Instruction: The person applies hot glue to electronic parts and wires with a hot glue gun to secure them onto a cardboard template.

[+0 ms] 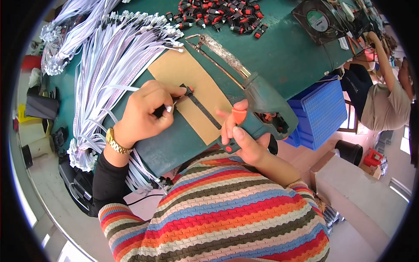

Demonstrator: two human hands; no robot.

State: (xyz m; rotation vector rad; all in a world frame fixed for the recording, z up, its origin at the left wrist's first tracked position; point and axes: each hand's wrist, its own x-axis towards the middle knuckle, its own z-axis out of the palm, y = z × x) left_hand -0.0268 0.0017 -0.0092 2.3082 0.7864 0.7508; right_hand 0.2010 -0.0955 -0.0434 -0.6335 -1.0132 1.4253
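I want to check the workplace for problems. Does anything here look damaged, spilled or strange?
Nothing looks damaged. The soldering gun in the right hand has foil wrapped around its barrel, which looks improvised. The red-and-black connectors lie in a loose heap, but on the table.

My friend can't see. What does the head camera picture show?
A person's right hand grips a green soldering gun, while the left hand pinches a small black part on a tan mat, beside bundles of white ribbon cables.
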